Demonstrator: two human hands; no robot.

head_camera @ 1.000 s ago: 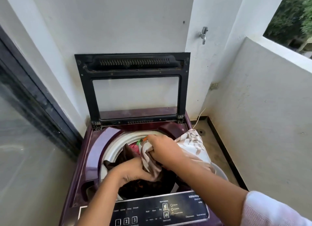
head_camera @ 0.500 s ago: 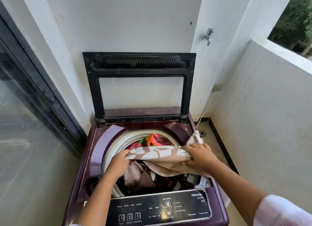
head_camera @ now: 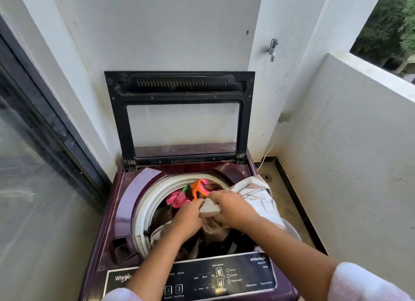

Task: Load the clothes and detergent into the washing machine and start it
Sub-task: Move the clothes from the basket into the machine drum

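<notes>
— Where's the cloth (head_camera: 258, 199)?
— Draped over the right edge of the washer (head_camera: 125, 210), bunched over the tub.
— And the hands?
— Left hand (head_camera: 187, 217) and right hand (head_camera: 231, 207) both clench its folded end, touching. Lid (head_camera: 179, 85) stands upright.

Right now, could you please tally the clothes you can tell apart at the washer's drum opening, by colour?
White-and-beige patterned cloth, held by left hand and right hand: 1
Pink garment: 1
Orange garment: 1
Brown garment: 1
Total: 4; darker items underneath cannot be separated.
</notes>
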